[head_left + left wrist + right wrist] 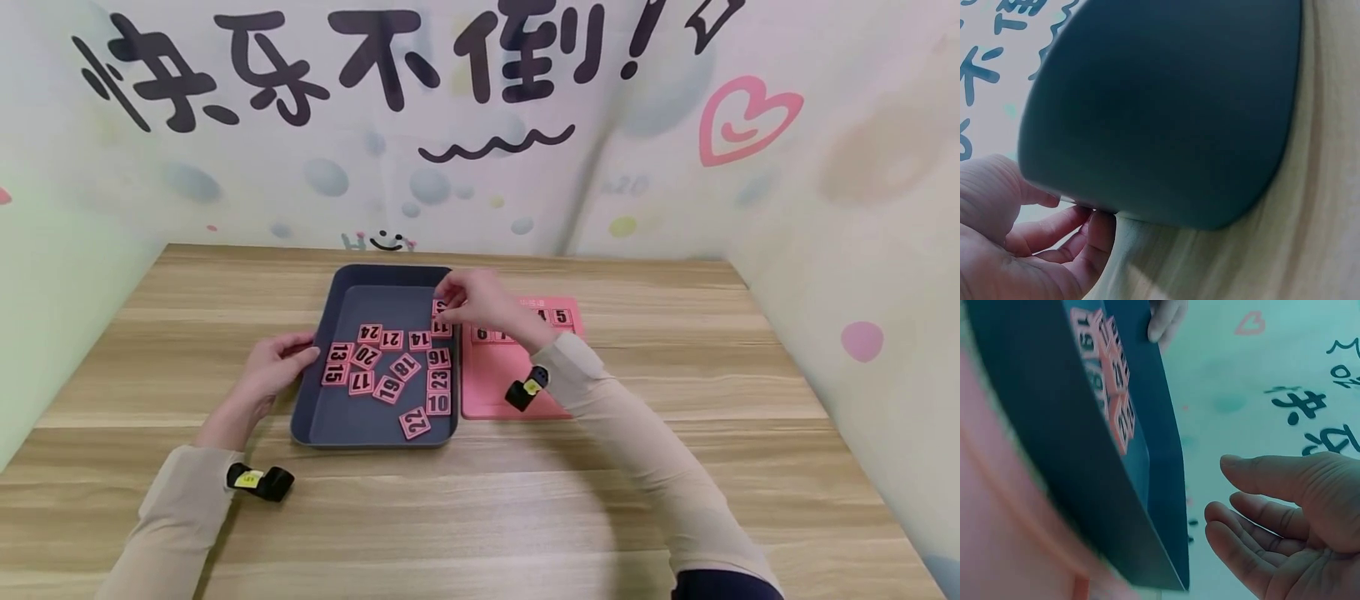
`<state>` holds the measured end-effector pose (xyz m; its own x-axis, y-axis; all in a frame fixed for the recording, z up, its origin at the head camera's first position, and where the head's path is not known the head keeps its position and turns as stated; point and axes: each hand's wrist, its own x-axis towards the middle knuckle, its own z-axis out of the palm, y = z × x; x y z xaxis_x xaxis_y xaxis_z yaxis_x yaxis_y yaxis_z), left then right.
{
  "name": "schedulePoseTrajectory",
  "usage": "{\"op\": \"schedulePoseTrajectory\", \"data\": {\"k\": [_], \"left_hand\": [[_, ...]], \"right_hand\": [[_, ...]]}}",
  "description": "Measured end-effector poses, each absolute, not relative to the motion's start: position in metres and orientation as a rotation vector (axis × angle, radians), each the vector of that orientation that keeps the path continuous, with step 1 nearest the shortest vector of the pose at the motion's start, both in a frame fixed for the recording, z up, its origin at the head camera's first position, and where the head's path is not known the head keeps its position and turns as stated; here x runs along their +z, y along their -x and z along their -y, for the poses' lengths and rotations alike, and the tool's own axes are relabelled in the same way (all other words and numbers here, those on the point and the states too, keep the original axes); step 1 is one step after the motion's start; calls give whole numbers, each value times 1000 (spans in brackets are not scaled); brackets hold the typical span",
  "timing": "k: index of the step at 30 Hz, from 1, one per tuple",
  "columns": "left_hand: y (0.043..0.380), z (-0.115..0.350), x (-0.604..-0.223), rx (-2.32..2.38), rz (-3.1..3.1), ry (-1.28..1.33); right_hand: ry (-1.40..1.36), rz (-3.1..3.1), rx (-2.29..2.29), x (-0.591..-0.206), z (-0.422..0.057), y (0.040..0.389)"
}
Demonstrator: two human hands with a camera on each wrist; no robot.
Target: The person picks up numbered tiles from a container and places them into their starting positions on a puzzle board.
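Observation:
A dark grey tray (pixel 375 279) lies on the table with several pink number tiles (pixel 390 388) loose inside. My left hand (pixel 277 367) grips the tray's left wall; in the left wrist view its thumb and fingers (pixel 1100 234) meet at the tray's edge. My right hand (pixel 480 302) hovers over the tray's right rim, close to tile 11 (pixel 442 328) and a partly covered tile above it. In the right wrist view, a gap shows between its thumb and loosely bent fingers (pixel 1235 540), and nothing is held there.
A pink board (pixel 491 383) sits against the tray's right side, bearing a top row with tile 5 (pixel 562 317) and a second row with tile 6 (pixel 482 334). My right forearm partly covers it. A printed wall sheet (pixel 487 192) stands behind the wooden table (pixel 480 517).

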<state>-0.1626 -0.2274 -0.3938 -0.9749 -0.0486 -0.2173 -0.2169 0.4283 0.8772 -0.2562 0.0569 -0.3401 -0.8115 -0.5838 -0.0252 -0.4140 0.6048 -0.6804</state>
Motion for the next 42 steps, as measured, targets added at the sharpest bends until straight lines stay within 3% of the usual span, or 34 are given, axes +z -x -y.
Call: {"op": "schedulePoseTrajectory", "data": {"k": [10,25,42], "left_hand": [[164,229,-396,1599,-2520,223],[164,230,-397,1606,-2519,217],[164,230,-398,1605,-2528,208]], "right_hand": [[868,-2480,-1034,-351,-26,251],[759,-2486,-1068,-361,-31,258],[1023,-2409,-801,-359,-40,208]]}}
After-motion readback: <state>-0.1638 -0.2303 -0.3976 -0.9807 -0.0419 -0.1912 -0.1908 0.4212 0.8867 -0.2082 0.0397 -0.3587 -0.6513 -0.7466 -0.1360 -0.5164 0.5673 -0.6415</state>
